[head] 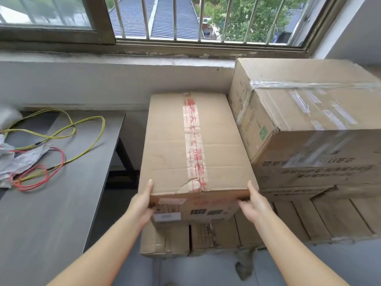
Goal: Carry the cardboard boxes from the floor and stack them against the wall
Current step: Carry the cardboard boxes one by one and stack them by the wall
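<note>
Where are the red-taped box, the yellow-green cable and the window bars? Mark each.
red-taped box (171,145), head view, bare top face left of the tape.
yellow-green cable (102,129), head view, right bend of the loop.
window bars (174,17), head view, middle bar's shaft.

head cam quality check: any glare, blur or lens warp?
Head view: daylight from the window, soft shadows only; glare on the clear tape of the big box; wide-angle warp bows the window frame and table edge; both hands and the taped box slightly soft.
</note>
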`<state>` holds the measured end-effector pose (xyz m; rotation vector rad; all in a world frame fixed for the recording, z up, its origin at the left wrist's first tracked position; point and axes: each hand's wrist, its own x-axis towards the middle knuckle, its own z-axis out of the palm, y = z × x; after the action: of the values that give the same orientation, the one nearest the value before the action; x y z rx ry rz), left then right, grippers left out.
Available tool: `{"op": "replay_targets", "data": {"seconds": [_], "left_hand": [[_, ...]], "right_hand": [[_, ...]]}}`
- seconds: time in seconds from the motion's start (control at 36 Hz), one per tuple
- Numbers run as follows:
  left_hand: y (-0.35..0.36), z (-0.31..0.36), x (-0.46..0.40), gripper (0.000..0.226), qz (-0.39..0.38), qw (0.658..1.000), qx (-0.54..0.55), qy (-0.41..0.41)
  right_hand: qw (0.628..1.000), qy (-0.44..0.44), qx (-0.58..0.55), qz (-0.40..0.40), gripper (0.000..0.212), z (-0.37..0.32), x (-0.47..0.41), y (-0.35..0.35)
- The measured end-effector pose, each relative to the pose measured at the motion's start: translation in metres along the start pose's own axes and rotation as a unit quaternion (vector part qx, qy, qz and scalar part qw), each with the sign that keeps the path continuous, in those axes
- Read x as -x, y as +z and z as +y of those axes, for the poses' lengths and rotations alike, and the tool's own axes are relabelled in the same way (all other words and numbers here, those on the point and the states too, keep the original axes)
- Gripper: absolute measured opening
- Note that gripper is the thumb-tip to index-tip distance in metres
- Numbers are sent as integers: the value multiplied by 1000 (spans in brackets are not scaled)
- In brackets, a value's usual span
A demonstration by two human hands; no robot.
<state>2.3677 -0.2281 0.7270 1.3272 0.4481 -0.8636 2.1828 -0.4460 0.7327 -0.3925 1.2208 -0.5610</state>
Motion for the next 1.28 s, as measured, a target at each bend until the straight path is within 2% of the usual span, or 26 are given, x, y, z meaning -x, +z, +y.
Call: {"op": "replay_targets", "data": {"seconds": [0.17,0.33,0.39,0.44,0.53,0.64,0.69,0.75,0.81,0.86,0.92,1.03,1.06,1.11,1.14,1.22,1.28], "left_hand": [[5,-3,-10,57,23,999,-26,19],[2,1,-1,59,-3,999,-51,6],[-2,3,5,55,-20,998,-59,-9],[-7,3,14,47,-40,996,-79,-8],[-17,0,34,30,-42,984,-166,52],[-46,-3,71,37,-62,952,-265,139],[-62,-2,97,31,-117,935,-293,164],[-73,-2,124,53,-158,918,-312,185],[-82,-6,147,66,-177,905,-320,217],[-90,-14,162,62,-180,899,-313,247],[-97,-24,174,54,-175,898,-306,263],[-103,-48,186,63,-163,909,-282,260],[-102,-53,187,60,-161,911,-276,260],[-100,-62,189,38,-163,909,-278,262],[-99,-65,191,30,-170,906,-287,260],[-96,-69,198,35,-194,893,-310,263],[-96,-71,203,30,-208,883,-320,274]], "right_hand": [[1000,5,28,5,52,-1,-12,5],[997,36,61,-21,60,-9,-5,0],[996,43,67,-40,56,-11,3,-3],[993,57,89,-58,62,-14,10,-9],[981,77,144,-106,74,-18,26,-27],[957,-6,250,-150,65,-17,67,-60],[933,-86,305,-168,84,-13,98,-78],[914,-157,337,-160,102,-5,128,-96],[905,-208,334,-162,99,11,150,-116],[899,-249,323,-158,96,32,168,-135],[901,-272,306,-145,96,57,182,-150],[911,-307,262,-85,90,101,198,-167],[912,-315,254,-68,83,110,202,-171],[914,-321,246,-36,74,123,210,-180],[915,-321,244,-23,76,128,214,-185],[917,-322,233,9,86,140,228,-199],[915,-334,223,27,89,145,238,-210]]}}
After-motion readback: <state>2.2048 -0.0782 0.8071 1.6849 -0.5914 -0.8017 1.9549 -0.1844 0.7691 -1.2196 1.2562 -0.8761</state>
